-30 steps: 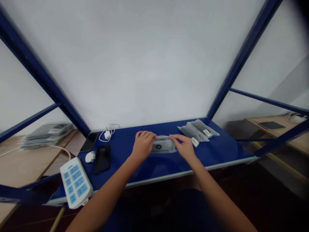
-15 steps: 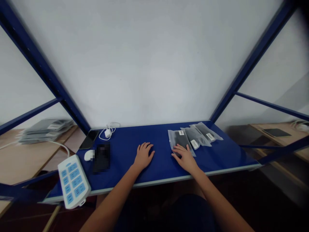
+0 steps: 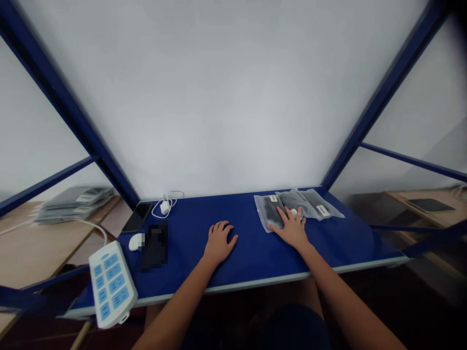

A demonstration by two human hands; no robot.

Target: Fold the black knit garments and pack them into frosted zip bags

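Plastic pouch [image 3: 268,206], probably light, pliant and slippery, best pinched at an edge: right hand [image 3: 293,231], fingers spread partly across it; left hand [image 3: 218,243], fingers parted, near it.

We count one left hand [image 3: 219,243] and one right hand [image 3: 293,233]. On one blue table [image 3: 255,260], we number three clear bags [image 3: 269,211] with three white labels [image 3: 323,210], one phone [image 3: 137,217], one charger plug [image 3: 165,207], one rounded white object [image 3: 134,242], one dark pixelated item [image 3: 155,248], and one power strip [image 3: 109,290] bearing eight blue outlet panels [image 3: 120,297]. Rightward we count one dark slab [image 3: 430,205]; the stacked grey packets [image 3: 67,211] we cannot number.
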